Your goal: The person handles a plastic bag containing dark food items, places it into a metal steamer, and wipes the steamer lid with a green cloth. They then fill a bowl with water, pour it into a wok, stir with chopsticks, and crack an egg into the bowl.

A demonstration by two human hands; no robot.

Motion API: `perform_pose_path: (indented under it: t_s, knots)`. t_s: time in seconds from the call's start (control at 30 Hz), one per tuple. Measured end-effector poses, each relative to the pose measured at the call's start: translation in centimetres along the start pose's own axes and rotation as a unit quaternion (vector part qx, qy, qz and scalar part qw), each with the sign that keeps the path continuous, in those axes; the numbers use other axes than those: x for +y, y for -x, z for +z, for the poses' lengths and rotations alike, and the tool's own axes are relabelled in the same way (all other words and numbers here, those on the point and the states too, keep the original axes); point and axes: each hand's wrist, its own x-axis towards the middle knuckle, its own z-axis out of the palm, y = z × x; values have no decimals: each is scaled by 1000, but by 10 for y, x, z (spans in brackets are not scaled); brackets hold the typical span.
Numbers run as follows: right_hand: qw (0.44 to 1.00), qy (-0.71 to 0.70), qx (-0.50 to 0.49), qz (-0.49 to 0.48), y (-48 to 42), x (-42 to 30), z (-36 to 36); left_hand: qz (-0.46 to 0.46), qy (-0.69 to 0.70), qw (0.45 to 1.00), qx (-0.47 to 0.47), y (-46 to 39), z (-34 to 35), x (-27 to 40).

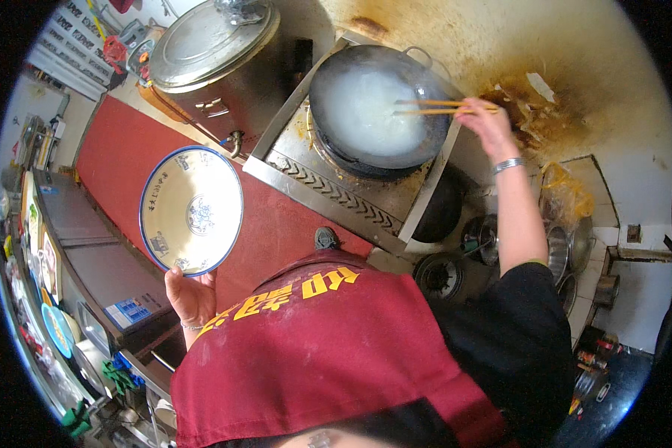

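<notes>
My left hand (191,292) grips the lower rim of a large cream bowl (173,224) with a blue edge and blue printed patterns; nothing but a bright light patch shows inside it. My right hand (488,126) holds a pair of wooden chopsticks (434,107) over a black wok (336,67). Their tips reach into the cloudy, steaming liquid (369,120) in the wok. Steam blurs what lies in the liquid. The wok sits on a stainless steel stove (364,193), and the bowl is held apart from it, over the red floor.
A tall lidded metal pot (229,106) with a tap (235,144) stands left of the stove. Metal pans (484,238) crowd the floor at right. A dark-fronted counter (98,269) with food containers runs along the left. The wall (582,101) behind the stove is stained.
</notes>
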Motion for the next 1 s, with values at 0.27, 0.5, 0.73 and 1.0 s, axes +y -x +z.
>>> perform_pose_path:
  t_s: [0.27, 0.5, 0.73, 1.0]
  knots:
    - [957, 185, 118, -189, 65, -54, 48, 81, 54, 995, 13, 114, -80, 37]
    - [882, -10, -38, -469, 267, -74, 302, 244, 107, 963, 35, 328, -145, 70]
    - [661, 20, -266, -701, 588, -92, 501, 434, 179, 844, 261, 529, -183, 81]
    - [489, -119, -580, -641, 853, -59, 595, 645, 204, 616, 405, 658, -205, 18]
